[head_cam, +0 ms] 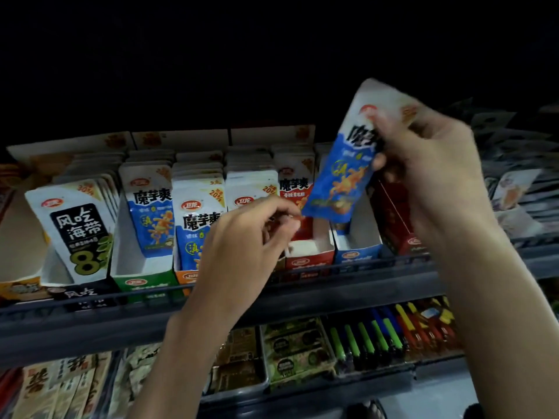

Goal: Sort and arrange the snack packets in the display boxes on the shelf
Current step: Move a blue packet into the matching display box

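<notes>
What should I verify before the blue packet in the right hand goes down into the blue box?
1. Grip of right hand on blue packet: ok.
2. Print of packet faces front: ok.
3. Packet upright: not ok, it is tilted.
4. Free space at the front of blue box: ok.
5. Position of left hand away from the blue box: ok, it is further left.
6. Nothing in the left hand: cannot tell, fingers are curled.

The picture is running dim, its upper part sinking into black; light is reaching only the near things, brightening the white packet fronts (145, 176) and the skin; the right hand (429, 176) and its blue packet (338, 179) are smearing with motion blur; the shelf rail (348, 282) is bowing with wide-angle distortion; the right edge is dissolving into grain.
</notes>
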Motion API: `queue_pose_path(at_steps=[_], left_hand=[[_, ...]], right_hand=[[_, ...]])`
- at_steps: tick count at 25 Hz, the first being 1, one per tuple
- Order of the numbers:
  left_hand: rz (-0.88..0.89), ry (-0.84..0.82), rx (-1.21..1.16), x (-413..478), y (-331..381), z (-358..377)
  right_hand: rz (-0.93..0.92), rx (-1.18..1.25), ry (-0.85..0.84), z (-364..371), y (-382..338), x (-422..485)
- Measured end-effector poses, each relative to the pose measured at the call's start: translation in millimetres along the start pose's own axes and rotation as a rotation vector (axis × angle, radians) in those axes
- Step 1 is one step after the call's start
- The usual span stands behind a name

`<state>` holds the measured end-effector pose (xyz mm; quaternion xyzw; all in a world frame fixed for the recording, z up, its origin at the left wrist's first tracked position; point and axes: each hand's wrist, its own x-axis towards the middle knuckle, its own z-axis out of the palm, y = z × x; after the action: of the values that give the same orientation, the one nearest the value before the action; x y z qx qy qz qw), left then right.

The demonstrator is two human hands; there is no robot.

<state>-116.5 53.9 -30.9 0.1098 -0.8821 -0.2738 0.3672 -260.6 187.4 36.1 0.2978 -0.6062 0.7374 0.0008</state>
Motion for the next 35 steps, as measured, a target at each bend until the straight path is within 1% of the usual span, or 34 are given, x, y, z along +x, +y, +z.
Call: queue_pose_path(at_steps=[3, 7, 9, 12, 15, 18, 19, 21, 24, 27, 31, 35], left_hand=[[0.028, -0.133, 0.181, -1, 1, 18], [0.035, -0.351, 0.269, 1, 10, 39], [0.053, -0.404, 0.321, 2, 13, 47], [0.07, -0.431, 0.379, 3, 12, 51], [0.068, -0.461, 0.383, 4, 9, 53], [0.065, -0.464, 0.373, 4, 9, 52], [0.066, -0.463, 0.369, 4, 10, 52], [0.065, -0.465, 0.354, 3, 10, 51], [0.057, -0.476, 0.339, 3, 9, 51], [0.058, -0.472, 0.329, 3, 8, 52], [0.07, -0.464, 0.319, 2, 8, 52], [0.055, -0.47, 0.316, 3, 8, 51]], right_hand=[[-0.056, -0.009, 0.149, -16, 13, 9], [-0.049, -0.033, 0.209, -20, 36, 17], [-0.042, -0.007, 0.24, -23, 41, 20], [-0.041, 0.0, 0.262, -26, 48, 23], [-0.012, -0.109, 0.205, -25, 56, 22], [0.015, -0.318, 0.055, -21, 63, 17], [-0.003, -0.403, 0.035, -19, 65, 16], [-0.037, -0.531, 0.039, -15, 67, 16], [-0.018, -0.63, 0.028, -12, 74, 18], [0.002, -0.802, -0.005, -10, 83, 21], [-0.074, -0.959, -0.044, -2, 89, 18], [-0.139, -1.032, -0.077, 7, 95, 5]])
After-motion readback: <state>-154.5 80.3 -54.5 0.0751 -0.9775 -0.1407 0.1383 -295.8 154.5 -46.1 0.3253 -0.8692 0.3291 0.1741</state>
